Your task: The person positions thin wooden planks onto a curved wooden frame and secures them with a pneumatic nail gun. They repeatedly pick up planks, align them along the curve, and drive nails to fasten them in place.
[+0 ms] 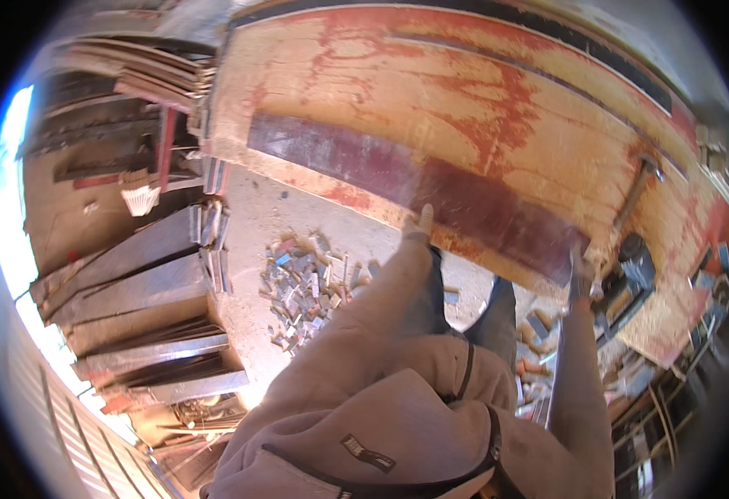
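Observation:
A long dark red board lies along the near side of the workbench, with a greyer dark red stretch running on to its left. Whether these are one board or two butted together, I cannot tell. My left hand is closed on the near edge around the middle, its thumb on the top face. At the right end is my right hand, against the board's corner; its fingers are smeared by motion. To the right of the board lies a hammer with a wooden handle.
The workbench top is stained red. A black tool sits at its right near edge. Wood offcuts are heaped on the floor, with stacked panels at left. A long thin strip lies along the far side.

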